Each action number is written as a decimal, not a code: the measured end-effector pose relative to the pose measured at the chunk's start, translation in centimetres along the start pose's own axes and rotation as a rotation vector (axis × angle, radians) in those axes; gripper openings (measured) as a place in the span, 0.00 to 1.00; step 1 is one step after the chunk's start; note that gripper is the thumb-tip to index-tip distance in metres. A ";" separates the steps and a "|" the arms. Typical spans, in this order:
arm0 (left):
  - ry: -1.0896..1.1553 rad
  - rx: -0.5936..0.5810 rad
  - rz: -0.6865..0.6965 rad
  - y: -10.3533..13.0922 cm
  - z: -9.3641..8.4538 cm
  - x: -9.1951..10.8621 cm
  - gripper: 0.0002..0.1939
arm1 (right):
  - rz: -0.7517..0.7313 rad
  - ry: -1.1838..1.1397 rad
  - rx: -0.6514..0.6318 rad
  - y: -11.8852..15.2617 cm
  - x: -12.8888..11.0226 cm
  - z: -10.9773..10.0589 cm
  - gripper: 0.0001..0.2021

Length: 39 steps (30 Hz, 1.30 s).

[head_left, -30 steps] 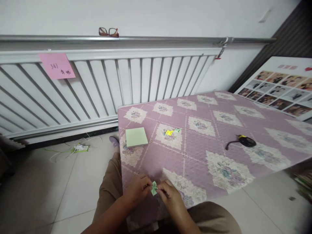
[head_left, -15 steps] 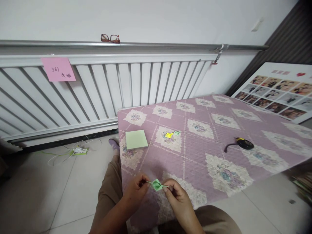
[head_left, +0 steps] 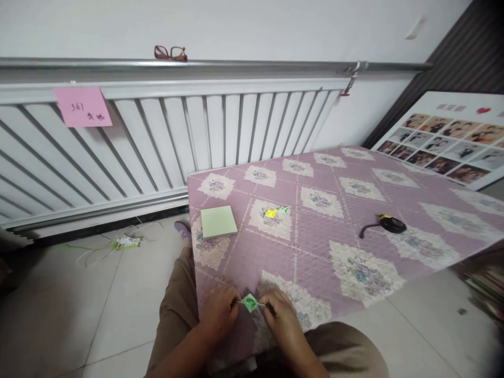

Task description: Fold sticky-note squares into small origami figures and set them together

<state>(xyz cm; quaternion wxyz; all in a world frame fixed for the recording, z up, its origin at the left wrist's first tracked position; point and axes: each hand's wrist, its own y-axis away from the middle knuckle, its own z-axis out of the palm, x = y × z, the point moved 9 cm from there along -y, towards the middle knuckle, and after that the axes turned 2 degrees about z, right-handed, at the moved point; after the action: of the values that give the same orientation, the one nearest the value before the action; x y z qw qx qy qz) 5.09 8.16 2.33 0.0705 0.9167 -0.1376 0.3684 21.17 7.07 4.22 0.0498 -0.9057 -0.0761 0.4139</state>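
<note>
A small green folded paper piece (head_left: 250,302) with a diamond-shaped middle is stretched between my two hands above the near edge of the table. My left hand (head_left: 221,313) pinches its left tip. The right tip is gripped by my right hand (head_left: 282,315), fingers curled in. Farther back on the cloth lie a small yellow folded paper (head_left: 271,213) and, touching or just beside it, a pale green folded paper (head_left: 284,210). A pad of light green square paper (head_left: 219,221) rests near the table's left edge.
A purple flowered cloth covers the table (head_left: 268,252). A black and yellow tape measure (head_left: 392,224) with a strap lies to the right. A photo board (head_left: 441,142) leans at the back right. Behind stands a white radiator (head_left: 232,126); glasses (head_left: 170,53) sit on its pipe.
Both hands have turned inward, with fingers curled more tightly around the tips of the green folded paper. The view has shifted slightly, and the paper sits a little farther left.
</note>
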 end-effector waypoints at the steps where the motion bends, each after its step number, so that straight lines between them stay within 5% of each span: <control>1: -0.066 -0.004 0.006 0.1 0.0 0.1 0.10 | -0.001 0.016 -0.003 0.1 0.2 0.1 0.06; 6: -0.131 -0.002 0.040 0.3 0.2 0.4 0.10 | -0.061 0.110 0.012 0.3 -1.0 0.2 0.14; 9: -0.129 0.016 0.047 0.3 0.4 0.2 0.10 | -0.098 0.202 -0.031 0.0 -2.6 1.0 0.09; 25: -0.137 -0.028 0.008 0.0 0.6 -0.3 0.08 | 0.117 0.678 -0.352 -1.5 -3.6 3.7 0.11; 39: -0.145 -0.075 -0.013 -0.1 0.6 -0.1 0.09 | 0.204 0.690 -0.480 -2.6 -4.0 4.6 0.17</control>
<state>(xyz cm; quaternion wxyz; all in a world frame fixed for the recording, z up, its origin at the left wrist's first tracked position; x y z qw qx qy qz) 5.44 8.11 1.82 0.0969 0.9386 -0.1503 0.2951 14.86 9.00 4.62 -0.1808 -0.9799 -0.0591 0.0605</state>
